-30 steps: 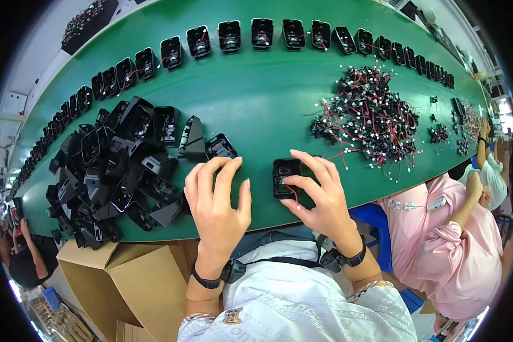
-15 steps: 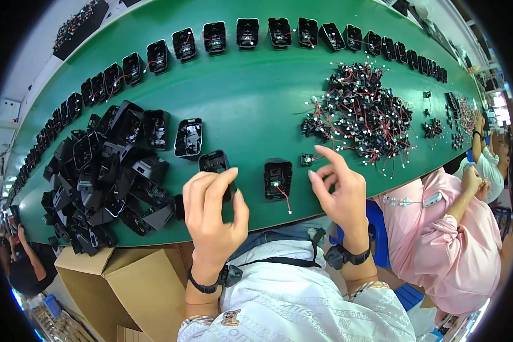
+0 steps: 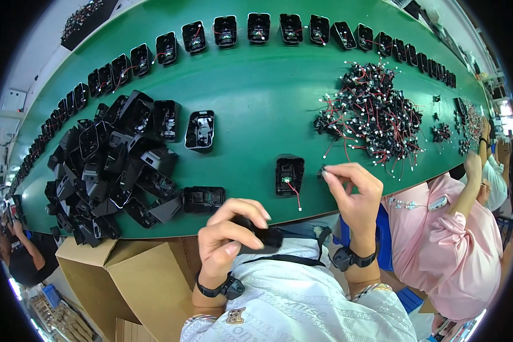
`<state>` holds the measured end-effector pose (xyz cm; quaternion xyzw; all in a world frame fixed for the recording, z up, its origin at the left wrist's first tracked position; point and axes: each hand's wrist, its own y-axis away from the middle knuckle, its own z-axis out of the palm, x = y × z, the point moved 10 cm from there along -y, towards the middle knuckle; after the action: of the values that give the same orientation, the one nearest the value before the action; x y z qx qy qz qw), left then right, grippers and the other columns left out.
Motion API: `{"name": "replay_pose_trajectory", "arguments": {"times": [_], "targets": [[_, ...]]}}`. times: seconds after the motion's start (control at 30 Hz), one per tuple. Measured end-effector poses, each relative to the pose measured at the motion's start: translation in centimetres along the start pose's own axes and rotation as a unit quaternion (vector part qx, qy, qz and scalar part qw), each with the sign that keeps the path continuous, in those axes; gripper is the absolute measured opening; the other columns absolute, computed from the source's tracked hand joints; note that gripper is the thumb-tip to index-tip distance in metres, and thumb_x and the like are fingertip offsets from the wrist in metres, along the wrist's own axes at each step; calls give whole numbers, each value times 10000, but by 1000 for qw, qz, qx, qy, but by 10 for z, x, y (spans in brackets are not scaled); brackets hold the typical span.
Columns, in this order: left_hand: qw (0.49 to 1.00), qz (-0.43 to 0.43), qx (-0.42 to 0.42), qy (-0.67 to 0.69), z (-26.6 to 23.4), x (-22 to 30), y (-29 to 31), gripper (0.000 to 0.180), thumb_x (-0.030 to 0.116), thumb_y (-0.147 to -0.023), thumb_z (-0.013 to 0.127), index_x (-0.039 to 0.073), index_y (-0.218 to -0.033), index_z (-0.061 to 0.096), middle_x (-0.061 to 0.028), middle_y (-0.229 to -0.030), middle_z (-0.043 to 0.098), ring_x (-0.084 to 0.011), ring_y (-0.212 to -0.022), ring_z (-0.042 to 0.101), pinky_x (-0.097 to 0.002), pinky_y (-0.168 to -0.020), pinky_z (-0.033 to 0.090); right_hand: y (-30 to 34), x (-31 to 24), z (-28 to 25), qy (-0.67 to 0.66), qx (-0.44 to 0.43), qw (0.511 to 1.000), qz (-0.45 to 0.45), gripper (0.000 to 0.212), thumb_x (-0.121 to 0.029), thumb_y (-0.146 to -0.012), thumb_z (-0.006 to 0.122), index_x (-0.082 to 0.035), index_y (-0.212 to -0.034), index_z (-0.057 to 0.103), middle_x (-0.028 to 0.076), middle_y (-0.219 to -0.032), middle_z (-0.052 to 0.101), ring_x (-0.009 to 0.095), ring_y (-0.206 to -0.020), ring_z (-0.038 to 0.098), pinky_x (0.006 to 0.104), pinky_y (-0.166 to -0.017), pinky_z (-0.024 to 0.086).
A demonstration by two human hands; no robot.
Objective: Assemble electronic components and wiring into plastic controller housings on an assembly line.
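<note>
1. Gripping a dark, box-like plastic piece [image 3: 270,236], the left hand [image 3: 225,236] sits at 7 o'clock from the view's centre, fingers curled around it
2. At 3 o'clock, the right hand [image 3: 357,187] keeps a narrow pinch, thumb and forefinger on a small dark part [image 3: 321,171] too tiny to identify
3. Just toward the right hand's 9 o'clock, a black, open-topped plastic housing [image 3: 289,172] rests on the smooth green table [image 3: 256,102], a red wire [image 3: 294,191] trailing over its near rim
4. At 8 and 10 o'clock lie two more open housings, beside a heap of black plastic housings [image 3: 105,165] at 9
5. At 2 o'clock spreads a tangled pile of black parts with red wires and white connectors [image 3: 376,114]
</note>
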<state>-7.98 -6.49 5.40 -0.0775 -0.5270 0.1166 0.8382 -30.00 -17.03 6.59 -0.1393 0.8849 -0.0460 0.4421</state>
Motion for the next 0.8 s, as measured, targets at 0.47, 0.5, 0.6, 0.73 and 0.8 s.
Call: {"name": "replay_pose_trajectory", "arguments": {"times": [0.47, 0.5, 0.6, 0.73, 0.8], "targets": [[978, -184, -19, 93, 25, -53, 3, 250, 131, -885, 684, -29, -1064, 617, -68, -965, 650, -100, -856, 574, -259, -781, 450, 29, -80, 22, -145, -110, 968, -173, 243, 59, -673, 839, -50, -866, 739, 67, -851, 706, 185, -724, 671, 280, -614, 514], [979, -184, 4, 87, 25, -53, 1, 246, 135, -893, 685, -27, -1067, 626, -66, -971, 653, -96, -855, 572, -255, -784, 448, 29, -80, 23, -147, -112, 967, -174, 243, 59, -673, 839, -50, -866, 739, 67, -851, 706, 185, -724, 671, 280, -614, 514], [982, -183, 14, 49, 16, -56, 3, 241, 144, -911, 684, -23, -1080, 643, -66, -976, 659, -94, -854, 568, -249, -786, 444, 31, -83, 28, -157, -127, 963, -177, 242, 45, -674, 848, -53, -867, 740, 68, -849, 708, 188, -723, 671, 285, -618, 519], [976, -195, -8, 96, 14, -61, 7, 221, 171, -946, 674, -18, -1061, 669, -77, -982, 689, -103, -874, 598, -260, -811, 470, 27, -81, 29, -196, -114, 965, -131, 256, 14, -659, 871, -61, -867, 742, 73, -879, 697, 188, -748, 660, 284, -613, 503], [967, -198, -26, 155, 16, -64, 8, 218, 187, -966, 664, -23, -1028, 668, -85, -999, 709, -106, -891, 628, -265, -825, 493, 25, -78, 27, -209, -102, 964, -126, 262, 4, -653, 879, -65, -868, 745, 68, -879, 686, 185, -754, 651, 284, -613, 496]]}}
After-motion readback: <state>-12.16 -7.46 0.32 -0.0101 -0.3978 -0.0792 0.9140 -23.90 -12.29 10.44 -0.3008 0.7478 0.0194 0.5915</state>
